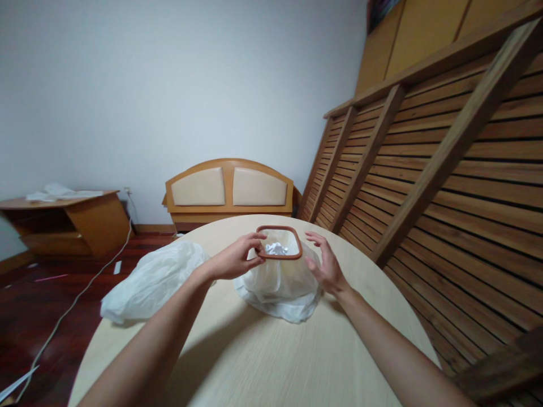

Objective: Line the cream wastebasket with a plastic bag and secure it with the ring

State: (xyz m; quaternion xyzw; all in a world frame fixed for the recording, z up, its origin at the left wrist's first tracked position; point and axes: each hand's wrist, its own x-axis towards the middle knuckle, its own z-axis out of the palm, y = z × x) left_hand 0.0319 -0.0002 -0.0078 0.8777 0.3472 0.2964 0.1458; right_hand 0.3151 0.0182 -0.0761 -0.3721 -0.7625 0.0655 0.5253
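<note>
A small bin stands on the round light wooden table (254,350), lined with a white plastic bag (280,291) that hangs down around its outside. A brown rim ring (297,240) sits on top, and crumpled white paper (276,249) lies inside. My left hand (237,260) pinches the left side of the brown ring between fingers and thumb. My right hand (326,263) is just right of the bin with fingers spread, close to the bag but holding nothing.
A second crumpled white plastic bag (148,280) lies at the table's left edge. A slatted wooden bed frame (424,164) leans on the right. A headboard (229,189) stands against the far wall, a low desk (68,220) at left, a cable (76,299) on the floor.
</note>
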